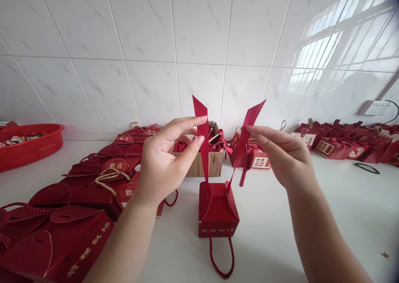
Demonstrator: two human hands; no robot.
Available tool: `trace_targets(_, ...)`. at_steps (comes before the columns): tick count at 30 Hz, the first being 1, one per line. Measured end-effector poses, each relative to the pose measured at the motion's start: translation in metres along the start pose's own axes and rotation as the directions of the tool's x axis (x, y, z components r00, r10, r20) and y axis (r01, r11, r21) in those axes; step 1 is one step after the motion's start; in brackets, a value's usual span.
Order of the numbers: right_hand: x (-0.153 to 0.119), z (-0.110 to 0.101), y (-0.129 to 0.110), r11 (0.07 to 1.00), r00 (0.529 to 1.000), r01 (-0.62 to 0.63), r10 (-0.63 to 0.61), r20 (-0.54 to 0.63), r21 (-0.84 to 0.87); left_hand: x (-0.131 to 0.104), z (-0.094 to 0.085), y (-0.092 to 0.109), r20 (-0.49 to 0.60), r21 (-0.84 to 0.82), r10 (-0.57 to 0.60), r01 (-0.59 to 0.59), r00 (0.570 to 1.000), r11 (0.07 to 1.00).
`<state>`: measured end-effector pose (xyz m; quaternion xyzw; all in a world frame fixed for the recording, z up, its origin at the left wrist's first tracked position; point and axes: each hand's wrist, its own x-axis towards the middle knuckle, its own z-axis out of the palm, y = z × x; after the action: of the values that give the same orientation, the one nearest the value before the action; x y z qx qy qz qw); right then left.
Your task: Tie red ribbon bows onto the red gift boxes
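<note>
A small dark red gift box [218, 212] stands on the white counter in front of me, gold characters along its near side. Its rope handle [222, 270] hangs down toward me in a loop. Two ends of a red ribbon rise from the top of the box. My left hand [170, 158] pinches the left ribbon end [203, 137] between thumb and fingers. On the other side, my right hand [283, 154] pinches the right ribbon end [243, 143]. Both ends are held upright and apart, slanted at their cut tips.
Many red gift boxes [84, 229] line the left side. A cardboard box [207, 168] of red items stands behind. Further boxes [343, 143] sit at the right, near a black loop [368, 168] and power strip [375, 107]. A red basin [31, 150] is far left.
</note>
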<state>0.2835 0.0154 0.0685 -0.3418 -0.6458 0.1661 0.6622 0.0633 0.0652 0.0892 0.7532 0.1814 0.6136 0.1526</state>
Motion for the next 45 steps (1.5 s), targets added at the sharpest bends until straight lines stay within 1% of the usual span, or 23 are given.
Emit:
trace_targets(6, 0.000, 0.005, 0.001, 1.000, 0.999, 0.027, -0.026, -0.020, 0.009, 0.000, 0.004, -0.004, -0.034, 0.040, 0.037, -0.036, 0.999, 0.999)
trace_targets(9, 0.000, 0.007, 0.003, 1.000, 1.000, 0.023, -0.022, -0.020, 0.013, 0.001, 0.006, -0.005, -0.037, 0.012, 0.028, -0.028, 0.999, 1.000)
trace_targets(12, 0.000, 0.011, 0.006, 0.998, 0.999, 0.022, -0.020, -0.027, 0.052, 0.001, 0.008, -0.006, -0.038, -0.035, 0.027, -0.028, 0.999, 0.999)
trace_targets(14, 0.001, 0.013, 0.008, 0.997, 0.999, 0.010, -0.006, -0.047, 0.077, 0.001, 0.009, -0.005, -0.027, -0.089, -0.002, -0.001, 1.000, 0.996)
trace_targets(17, 0.001, 0.015, 0.010, 0.995, 0.996, -0.035, 0.042, -0.076, 0.091, 0.000, 0.012, -0.002, 0.010, -0.207, -0.108, 0.108, 0.994, 0.972)
trace_targets(19, 0.001, 0.017, 0.011, 0.993, 0.993, -0.082, 0.088, -0.072, 0.086, -0.001, 0.014, 0.000, 0.063, -0.270, -0.189, 0.199, 0.980, 0.942)
trace_targets(21, 0.001, 0.019, 0.011, 0.987, 0.991, -0.122, 0.127, -0.047, 0.102, -0.002, 0.017, 0.002, 0.138, -0.279, -0.241, 0.271, 0.961, 0.921)
trace_targets(24, 0.001, 0.023, 0.010, 0.973, 0.988, -0.153, 0.154, 0.009, 0.173, -0.002, 0.021, 0.004, 0.262, -0.241, -0.248, 0.312, 0.933, 0.919)
trace_targets(26, 0.001, 0.026, 0.009, 0.966, 0.985, -0.171, 0.164, 0.052, 0.192, -0.002, 0.024, 0.004, 0.301, -0.235, -0.246, 0.322, 0.921, 0.917)
trace_targets(27, 0.001, 0.027, 0.009, 0.965, 0.983, -0.179, 0.168, 0.073, 0.190, -0.002, 0.025, 0.003, 0.303, -0.236, -0.256, 0.333, 0.918, 0.913)
trace_targets(29, 0.000, 0.030, 0.008, 0.965, 0.978, -0.195, 0.178, 0.107, 0.178, -0.002, 0.027, 0.001, 0.270, -0.239, -0.307, 0.373, 0.912, 0.897)
trace_targets(32, 0.000, 0.032, 0.009, 0.963, 0.973, -0.207, 0.185, 0.136, 0.170, -0.002, 0.028, -0.004, 0.233, -0.227, -0.429, 0.478, 0.873, 0.849)
trace_targets(34, -0.001, 0.032, 0.009, 0.967, 0.974, -0.200, 0.178, 0.143, 0.158, -0.002, 0.027, -0.007, 0.238, -0.189, -0.480, 0.525, 0.844, 0.830)
trace_targets(37, -0.002, 0.031, 0.011, 0.979, 0.977, -0.169, 0.151, 0.148, 0.114, -0.001, 0.026, -0.011, 0.267, -0.142, -0.494, 0.540, 0.828, 0.829)
trace_targets(40, -0.002, 0.031, 0.011, 0.984, 0.977, -0.151, 0.134, 0.167, 0.091, -0.001, 0.025, -0.013, 0.309, -0.158, -0.500, 0.561, 0.809, 0.812)
trace_targets(45, -0.002, 0.030, 0.011, 0.987, 0.971, -0.138, 0.117, 0.207, 0.087, 0.001, 0.025, -0.014, 0.372, -0.196, -0.446, 0.538, 0.814, 0.820)
